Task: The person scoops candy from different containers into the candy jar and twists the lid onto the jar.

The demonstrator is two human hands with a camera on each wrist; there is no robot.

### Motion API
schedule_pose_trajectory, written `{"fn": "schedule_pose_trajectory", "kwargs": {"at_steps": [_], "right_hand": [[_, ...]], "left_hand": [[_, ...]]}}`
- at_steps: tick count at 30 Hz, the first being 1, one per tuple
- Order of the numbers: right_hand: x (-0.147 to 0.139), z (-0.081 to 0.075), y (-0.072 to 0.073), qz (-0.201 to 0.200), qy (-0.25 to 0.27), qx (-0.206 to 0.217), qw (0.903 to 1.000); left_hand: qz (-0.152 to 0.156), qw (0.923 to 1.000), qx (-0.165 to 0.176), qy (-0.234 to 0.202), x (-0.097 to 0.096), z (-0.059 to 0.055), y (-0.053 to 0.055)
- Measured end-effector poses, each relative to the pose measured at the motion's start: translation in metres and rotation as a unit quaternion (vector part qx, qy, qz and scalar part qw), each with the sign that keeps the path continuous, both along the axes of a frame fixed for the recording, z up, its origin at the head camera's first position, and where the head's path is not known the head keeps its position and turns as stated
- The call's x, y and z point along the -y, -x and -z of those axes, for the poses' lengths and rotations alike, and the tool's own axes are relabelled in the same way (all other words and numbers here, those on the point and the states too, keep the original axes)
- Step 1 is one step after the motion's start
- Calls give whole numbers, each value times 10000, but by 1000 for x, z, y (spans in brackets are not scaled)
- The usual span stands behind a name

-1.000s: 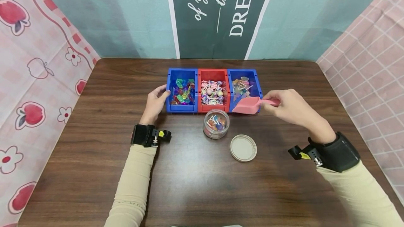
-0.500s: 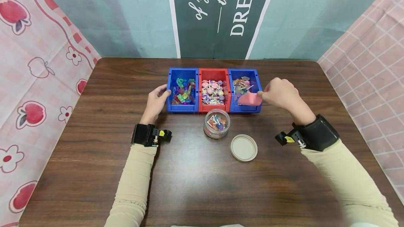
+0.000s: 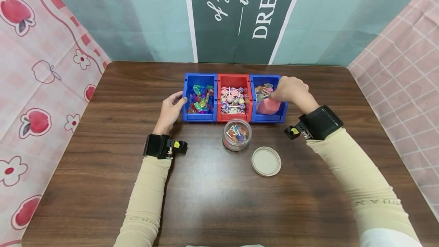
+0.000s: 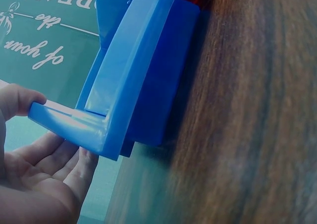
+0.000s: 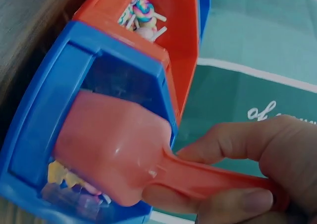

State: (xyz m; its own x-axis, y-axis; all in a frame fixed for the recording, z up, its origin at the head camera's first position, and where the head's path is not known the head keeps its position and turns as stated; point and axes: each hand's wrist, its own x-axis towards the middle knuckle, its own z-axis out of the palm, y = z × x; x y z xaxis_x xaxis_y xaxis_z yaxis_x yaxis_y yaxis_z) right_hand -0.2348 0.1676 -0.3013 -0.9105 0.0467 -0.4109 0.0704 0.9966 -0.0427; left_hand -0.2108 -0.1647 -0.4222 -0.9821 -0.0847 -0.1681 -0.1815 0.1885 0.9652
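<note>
My right hand grips the handle of a pink scoop. The scoop's bowl is turned down inside the right blue bin, over small colourful pieces that it partly covers. My left hand pinches the outer side wall of the left blue bin between thumb and fingers. That bin holds translucent coloured pieces. Between the two blue bins stands a red bin with lollipop-shaped pieces. The three bins are side by side in a row.
In front of the bins stands a clear jar without its lid, partly filled with colourful pieces. A round off-white lid lies to its right on the wooden table. Printed cloths hang behind and on both sides.
My right hand has moved left and away from me, taking the scoop from above the front edge of the right blue bin down into it. The left hand keeps its hold.
</note>
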Motion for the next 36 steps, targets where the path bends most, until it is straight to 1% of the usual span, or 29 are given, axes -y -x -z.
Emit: {"fn": "schedule_pose_trajectory", "kwargs": {"at_steps": [6, 11, 18, 23, 26, 29, 32, 36], "right_hand": [[13, 1, -1, 202, -232, -276, 9991], [14, 2, 0, 397, -371, -454, 9975], [12, -2, -3, 390, -326, -374, 9980], [12, -5, -3, 176, -382, -137, 9990], [13, -4, -3, 50, -373, 25, 9993], [14, -1, -3, 35, -349, 111, 9993], [16, 3, -4, 86, -349, 43, 9993], [17, 7, -6, 174, -386, -237, 9988]], "left_hand": [[13, 10000, 45, 2, 0, 0, 1], [33, 10000, 39, -13, 0, 0, 1], [34, 10000, 41, -7, 0, 0, 1], [47, 10000, 53, -20, 1, 1, 1], [51, 10000, 54, -29, 2, 1, 1], [65, 10000, 56, -42, 1, 1, 1], [71, 10000, 48, -47, 1, 1, 1], [57, 10000, 32, -46, 0, 1, 1]]}}
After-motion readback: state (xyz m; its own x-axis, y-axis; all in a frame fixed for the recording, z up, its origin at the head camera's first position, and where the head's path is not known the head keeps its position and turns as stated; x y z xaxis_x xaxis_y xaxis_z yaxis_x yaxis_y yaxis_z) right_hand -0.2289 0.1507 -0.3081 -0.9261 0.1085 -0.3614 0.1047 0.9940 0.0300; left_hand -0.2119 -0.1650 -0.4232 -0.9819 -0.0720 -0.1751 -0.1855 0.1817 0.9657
